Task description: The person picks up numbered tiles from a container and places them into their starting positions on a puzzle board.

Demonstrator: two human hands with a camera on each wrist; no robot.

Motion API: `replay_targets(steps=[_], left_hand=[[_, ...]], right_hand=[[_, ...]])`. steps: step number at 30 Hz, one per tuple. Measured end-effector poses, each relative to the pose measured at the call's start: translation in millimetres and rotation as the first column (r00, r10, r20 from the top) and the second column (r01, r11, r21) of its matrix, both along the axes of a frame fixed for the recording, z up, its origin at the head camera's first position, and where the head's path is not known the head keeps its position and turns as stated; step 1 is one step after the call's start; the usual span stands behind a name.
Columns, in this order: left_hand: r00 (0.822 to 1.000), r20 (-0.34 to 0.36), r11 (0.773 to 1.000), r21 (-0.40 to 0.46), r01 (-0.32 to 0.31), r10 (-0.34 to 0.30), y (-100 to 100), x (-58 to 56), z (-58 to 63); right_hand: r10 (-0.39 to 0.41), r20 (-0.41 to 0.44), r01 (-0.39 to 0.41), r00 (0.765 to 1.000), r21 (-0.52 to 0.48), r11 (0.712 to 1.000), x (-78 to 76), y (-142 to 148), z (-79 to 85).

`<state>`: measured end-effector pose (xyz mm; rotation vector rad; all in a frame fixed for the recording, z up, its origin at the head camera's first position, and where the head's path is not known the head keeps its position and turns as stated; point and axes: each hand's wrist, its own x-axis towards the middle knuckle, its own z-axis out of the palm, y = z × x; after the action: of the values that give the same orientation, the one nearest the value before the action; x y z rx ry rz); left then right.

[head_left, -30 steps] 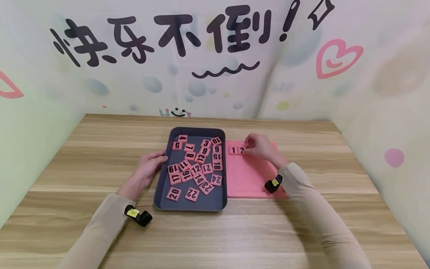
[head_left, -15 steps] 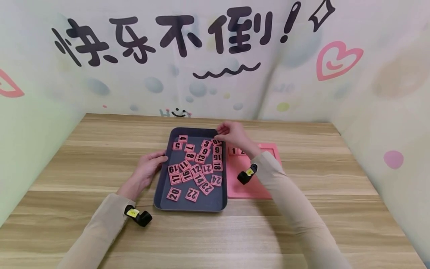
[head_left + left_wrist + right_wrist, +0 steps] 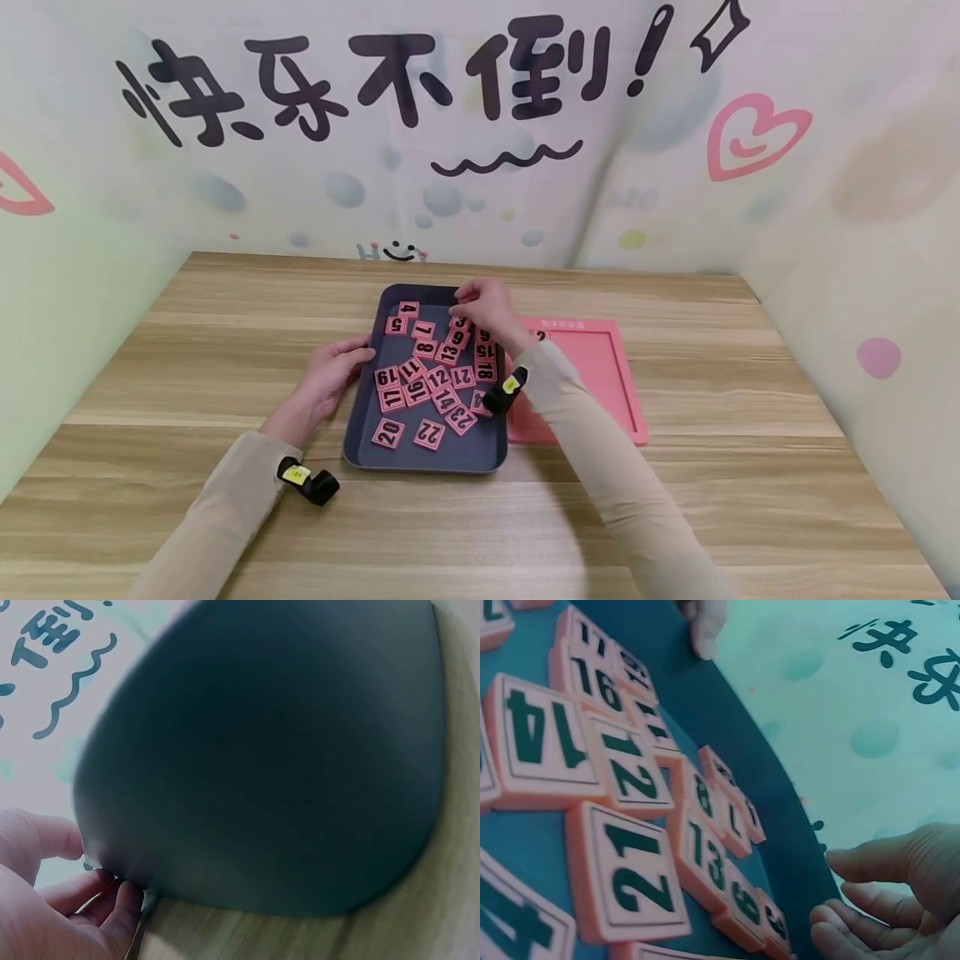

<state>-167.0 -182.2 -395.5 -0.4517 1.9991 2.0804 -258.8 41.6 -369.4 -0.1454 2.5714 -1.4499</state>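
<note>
A dark grey tray (image 3: 465,454) holds many loose pink number tiles. My left hand (image 3: 326,379) grips its left side, thumb at the rim and fingers below, as the left wrist view also shows. My right hand (image 3: 489,310) hovers over the tray's far right corner, fingertips just above tile 3 (image 3: 460,323). In the right wrist view, the right hand's thumb and fingers stand apart with nothing between them; whether they touch a tile I cannot tell. The right hand hides tile 10. Tile 2 (image 3: 540,335) lies in the top row of a pink puzzle frame (image 3: 639,421).
The pink frame lies right beside the tray, partly under my right forearm. Tiles 4 (image 3: 408,308) and 5 (image 3: 396,325) lie at the tray's far left. Tiles 20 (image 3: 387,432) and 22 (image 3: 428,433) are near its front. A printed backdrop (image 3: 300,192) stands behind the wooden table (image 3: 420,533).
My right hand has left tile 2 in the pink frame and moved left, past tile 10, to above tile 3 in the tray. The left hand keeps its hold on the tray.
</note>
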Motion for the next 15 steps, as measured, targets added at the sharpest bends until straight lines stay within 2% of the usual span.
replay_targets(steps=[7, 15], left_hand=[[1.0, 0.001, 1.0, -0.001, 0.006, -0.006, 0.1, 0.2, 0.1], [1.0, -0.001, 1.0, -0.009, 0.007, -0.008, -0.2, 0.0, -0.5]], right_hand=[[-0.017, -0.013, 0.018, 1.0, 0.057, 0.998, -0.5, -6.0, -10.0], [0.002, -0.029, 0.002, 1.0, 0.146, 0.989, -2.3, -7.3, -14.8]])
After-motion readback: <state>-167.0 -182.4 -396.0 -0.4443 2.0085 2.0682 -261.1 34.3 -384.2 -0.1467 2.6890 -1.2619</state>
